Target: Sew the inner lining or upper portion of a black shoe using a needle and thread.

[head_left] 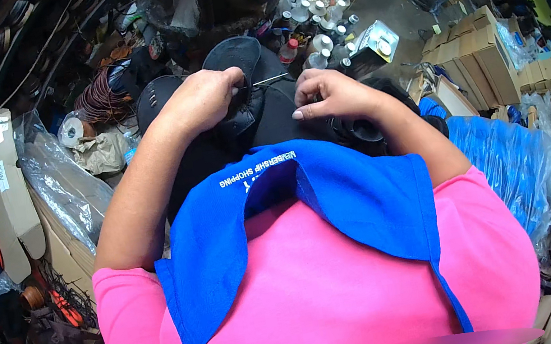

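Observation:
A black piece of footwear [232, 55] with a rounded, sole-like end lies across my lap, over dark cloth. My left hand [205, 98] is closed on its edge, thumb and fingers pressed together. From beside those fingers a thin, shiny, needle-like piece [270, 79] reaches toward my right hand [331, 93]. The right fingers are curled in a pinch near its end; whether they grip it or a fine thread is too small to tell. A blue apron [359, 194] covers my front below both hands.
Several plastic bottles [319, 43] stand on the floor ahead, beside a white-and-blue container [376, 43]. Cardboard boxes [471, 55] and a plastic-wrapped blue stack [507, 162] are at the right. To the left are coiled cord [101, 97], a tape roll [70, 130] and clear plastic wrap [63, 186].

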### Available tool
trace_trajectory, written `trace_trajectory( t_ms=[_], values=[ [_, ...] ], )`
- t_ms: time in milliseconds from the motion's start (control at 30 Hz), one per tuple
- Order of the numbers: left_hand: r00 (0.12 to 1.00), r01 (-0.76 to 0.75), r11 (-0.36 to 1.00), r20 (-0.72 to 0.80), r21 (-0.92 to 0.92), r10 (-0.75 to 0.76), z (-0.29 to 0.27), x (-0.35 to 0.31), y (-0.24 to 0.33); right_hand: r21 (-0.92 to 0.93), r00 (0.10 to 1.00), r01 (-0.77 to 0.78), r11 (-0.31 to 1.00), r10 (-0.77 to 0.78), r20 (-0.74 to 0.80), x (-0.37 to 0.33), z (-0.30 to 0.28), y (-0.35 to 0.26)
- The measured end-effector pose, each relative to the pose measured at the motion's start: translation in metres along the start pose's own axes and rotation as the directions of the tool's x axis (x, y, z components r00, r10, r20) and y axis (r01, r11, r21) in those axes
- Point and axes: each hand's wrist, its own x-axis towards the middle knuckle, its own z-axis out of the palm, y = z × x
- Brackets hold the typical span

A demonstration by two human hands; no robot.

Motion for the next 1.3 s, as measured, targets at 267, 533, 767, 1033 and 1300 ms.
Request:
trace_trajectory(
  t_ms=[267,533,767,1033,1300],
  values=[
    [0.996,-0.088,0.995,0.002,0.041,0.088,-0.003,0.002,0.005,-0.501,0.890,-0.205,0.841,-0.053,-0.453,0.046,-0.051,0.025],
    [0.998,-0.064,0.998,-0.014,0.000,0.064,-0.002,0.001,0.005,-0.738,0.945,0.132,0.662,-0.309,-0.108,0.033,-0.014,-0.018],
    [0.982,-0.168,0.984,-0.076,0.057,0.172,-0.002,-0.011,-0.012,-0.727,0.928,0.240,0.643,-0.373,-0.024,0.053,-0.006,-0.011],
    [0.932,0.280,0.949,-0.195,-0.143,-0.305,-0.047,-0.088,-0.056,-0.219,0.955,-0.041,0.975,-0.026,-0.295,0.009,-0.039,0.038],
    [0.928,-0.366,0.291,-0.370,-0.884,0.046,-0.048,-0.036,0.030,0.867,0.875,0.465,0.179,-0.238,-0.421,0.067,-0.002,-0.037]
  ],
)
